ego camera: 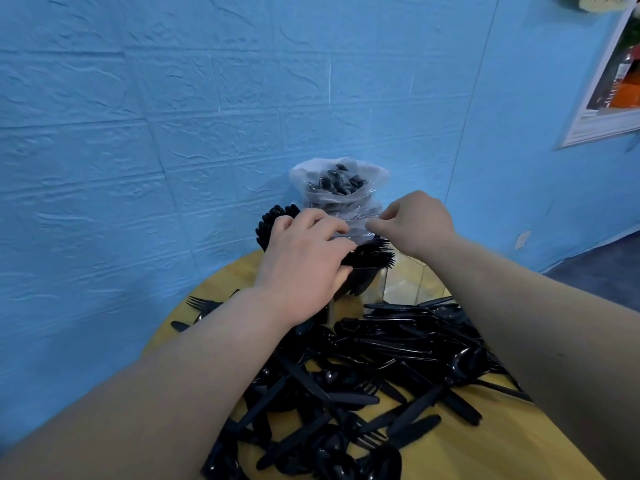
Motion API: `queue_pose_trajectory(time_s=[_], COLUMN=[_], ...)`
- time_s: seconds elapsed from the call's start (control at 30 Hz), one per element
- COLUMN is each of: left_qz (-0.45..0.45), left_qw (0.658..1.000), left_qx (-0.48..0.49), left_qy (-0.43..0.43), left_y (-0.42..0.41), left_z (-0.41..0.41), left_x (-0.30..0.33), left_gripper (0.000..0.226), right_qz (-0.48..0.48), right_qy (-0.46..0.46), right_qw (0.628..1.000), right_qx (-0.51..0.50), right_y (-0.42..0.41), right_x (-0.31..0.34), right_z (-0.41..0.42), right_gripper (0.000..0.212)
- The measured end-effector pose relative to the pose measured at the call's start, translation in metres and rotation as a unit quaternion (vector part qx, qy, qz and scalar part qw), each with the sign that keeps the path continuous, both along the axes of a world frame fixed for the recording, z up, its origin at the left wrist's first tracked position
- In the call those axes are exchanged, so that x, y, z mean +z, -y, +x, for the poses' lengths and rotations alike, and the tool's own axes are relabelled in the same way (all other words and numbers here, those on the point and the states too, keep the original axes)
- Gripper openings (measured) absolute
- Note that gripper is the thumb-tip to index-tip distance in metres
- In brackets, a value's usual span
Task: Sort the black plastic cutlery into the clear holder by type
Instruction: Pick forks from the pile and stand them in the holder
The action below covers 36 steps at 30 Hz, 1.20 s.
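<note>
Presently the tabletop (485, 445) carries a loose cutlery pile (363, 375) before the clear holder (401, 282), awaiting sorting. Left hand (304, 258) rests curled on the holder's forks (374, 254), apparently steadying them; right hand (412, 223) fingers (375, 225) pinch the plastic bag (339, 185) behind the holder.

glossy black plastic cutlery (381, 368) on smooth wooden table (485, 441), rough blue wall (138, 133)

Both arms outstretched — left grip (304, 258) curled, right grip (412, 223) pinching.
</note>
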<state>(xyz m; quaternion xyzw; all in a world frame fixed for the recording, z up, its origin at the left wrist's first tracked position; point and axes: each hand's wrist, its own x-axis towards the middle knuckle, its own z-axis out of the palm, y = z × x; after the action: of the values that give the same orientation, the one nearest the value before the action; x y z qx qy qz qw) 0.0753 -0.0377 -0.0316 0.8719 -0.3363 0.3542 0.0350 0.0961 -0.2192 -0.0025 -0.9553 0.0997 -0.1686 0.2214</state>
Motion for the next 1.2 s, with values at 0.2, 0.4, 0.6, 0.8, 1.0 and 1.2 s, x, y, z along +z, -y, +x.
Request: queue_pose_trajectory(time_s=[0.2,0.4,0.6,0.8,1.0,1.2], left_qz=[0.001,0.02,0.025,0.004,-0.008,-0.005], left_qw=[1.0,0.999,0.998,0.998,0.999,0.996], left_qx=[0.007,0.039,0.05,0.057,0.038,0.0], left_qy=[0.01,-0.004,-0.022,-0.021,-0.006,-0.085], left_y=[-0.001,0.003,0.003,-0.001,-0.003,0.01], left_z=[0.001,-0.003,-0.006,-0.007,-0.03,-0.083], left_x=[0.001,0.003,0.003,0.005,0.005,-0.008], left_gripper=[0.029,0.035,0.039,0.046,0.054,0.042], right_qz=[0.09,0.103,-0.002,-0.028,-0.025,0.048], right_qy=[0.053,-0.036,-0.042,-0.036,0.004,0.087], right_qw=[0.987,0.963,0.96,0.96,0.963,0.983], right_qx=[0.121,0.247,0.278,0.275,0.269,0.156], right_y=[-0.001,-0.003,-0.002,-0.002,-0.001,0.028], right_x=[0.006,0.004,0.008,-0.004,-0.001,-0.015], right_z=[-0.014,-0.047,-0.057,-0.056,-0.077,-0.158], right_gripper=[0.013,0.014,0.043,0.048,0.049,0.04])
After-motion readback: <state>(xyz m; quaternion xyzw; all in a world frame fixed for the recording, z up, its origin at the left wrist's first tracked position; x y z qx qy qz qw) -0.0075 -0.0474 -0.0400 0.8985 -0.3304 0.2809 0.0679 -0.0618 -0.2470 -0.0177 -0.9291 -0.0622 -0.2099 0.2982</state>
